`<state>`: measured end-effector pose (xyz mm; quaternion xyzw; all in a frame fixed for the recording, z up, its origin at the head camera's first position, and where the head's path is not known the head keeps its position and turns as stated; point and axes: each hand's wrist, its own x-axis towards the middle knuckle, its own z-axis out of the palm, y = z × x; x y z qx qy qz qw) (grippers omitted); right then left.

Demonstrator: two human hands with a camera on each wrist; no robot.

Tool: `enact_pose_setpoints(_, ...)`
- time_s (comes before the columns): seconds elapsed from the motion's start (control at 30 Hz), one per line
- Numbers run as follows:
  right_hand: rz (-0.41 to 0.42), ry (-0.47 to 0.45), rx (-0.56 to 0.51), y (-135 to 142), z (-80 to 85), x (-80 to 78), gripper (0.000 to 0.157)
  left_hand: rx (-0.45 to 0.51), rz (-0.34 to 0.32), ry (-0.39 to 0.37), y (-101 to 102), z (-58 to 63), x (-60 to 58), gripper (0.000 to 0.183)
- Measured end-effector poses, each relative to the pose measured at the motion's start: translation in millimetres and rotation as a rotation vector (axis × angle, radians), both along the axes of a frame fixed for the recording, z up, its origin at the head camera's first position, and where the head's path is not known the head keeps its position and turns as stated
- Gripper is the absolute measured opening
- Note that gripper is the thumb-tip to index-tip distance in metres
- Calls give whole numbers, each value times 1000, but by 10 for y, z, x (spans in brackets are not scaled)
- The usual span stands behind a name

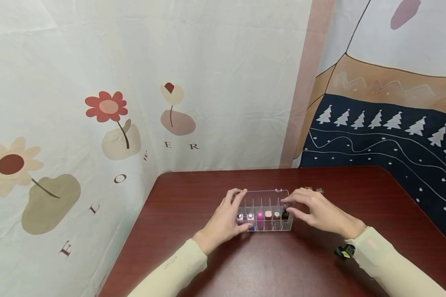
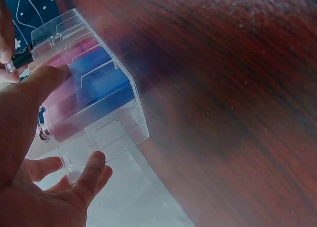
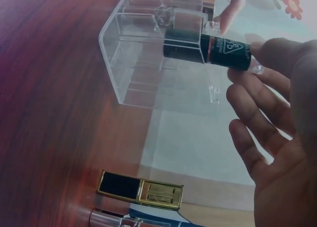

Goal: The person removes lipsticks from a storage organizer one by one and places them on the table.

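A clear divided organizer (image 1: 269,230) stands on the table, tubes upright in several of its compartments. My left hand (image 1: 223,216) grips its left end, the thumb across the front wall and fingers at the back. At the opposite end, my right hand (image 1: 319,208) pinches the top of a black lipstick tube (image 3: 230,54) between thumb and fingertips. The tube's lower part is inside the end compartment. Along the row, a bright pink tube (image 1: 260,220) is near the middle, with a beige-topped tube (image 1: 268,215) beside it. Blue and pink colours show through the plastic in the left wrist view.
To the right of the organizer, a black-and-gold lipstick (image 3: 143,188) and a silvery tube (image 3: 110,219) lie on the table. The reddish-brown wooden table (image 1: 282,264) meets printed cloth hangings (image 1: 226,82) at its back and left.
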<state>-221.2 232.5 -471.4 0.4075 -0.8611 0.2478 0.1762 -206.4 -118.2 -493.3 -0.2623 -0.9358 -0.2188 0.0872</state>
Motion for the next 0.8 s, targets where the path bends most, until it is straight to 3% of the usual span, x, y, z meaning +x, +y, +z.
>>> enact_pose_setpoints(0.4, 100, 52, -171, 15, 44, -7, 59, -6, 7, -11, -12, 40, -4, 112)
enact_pose_setpoints(0.67, 5, 24, -165, 71, 98, 67, 53, -65, 11, 2, 9, 56, -24, 115)
enact_pose_setpoints(0.8, -2, 30, -168, 98, 114, 86, 51, -79, 7, 14, 25, 67, -32, 115)
